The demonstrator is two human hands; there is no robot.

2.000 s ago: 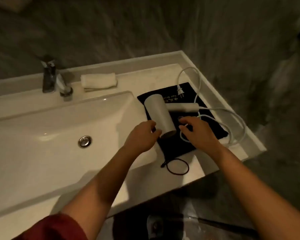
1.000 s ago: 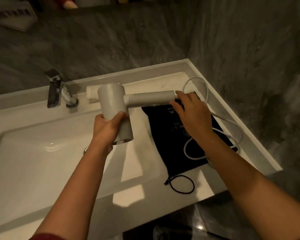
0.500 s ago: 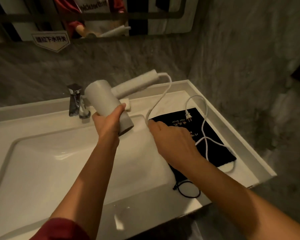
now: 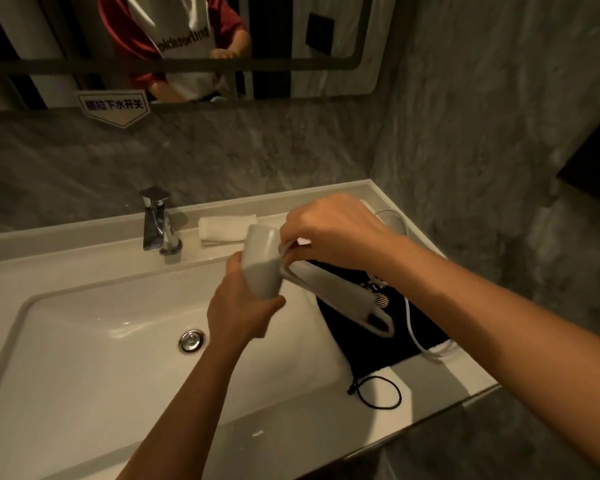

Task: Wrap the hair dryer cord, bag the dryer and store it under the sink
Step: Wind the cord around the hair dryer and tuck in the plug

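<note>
The white hair dryer (image 4: pixel 261 261) is held up over the basin's right side, its barrel in my left hand (image 4: pixel 238 311). Its handle (image 4: pixel 340 294) points down to the right. My right hand (image 4: pixel 329 232) pinches the white cord (image 4: pixel 414 336) close to where the handle meets the barrel, and one strand runs along the handle. The rest of the cord trails across the black drawstring bag (image 4: pixel 378 344), which lies flat on the counter at the right with its cord loop (image 4: pixel 378 393) toward the front.
A white basin (image 4: pixel 84 358) with a chrome drain (image 4: pixel 191 340) fills the left. A chrome tap (image 4: pixel 157 223) and a folded white towel (image 4: pixel 222 228) sit at the back. Grey walls close in behind and to the right. A mirror (image 4: pixel 291 46) hangs above.
The dryer has turned so that its handle now points down to the right. My right hand has moved up from low on the cord to the top of the handle, drawing the cord along it.
</note>
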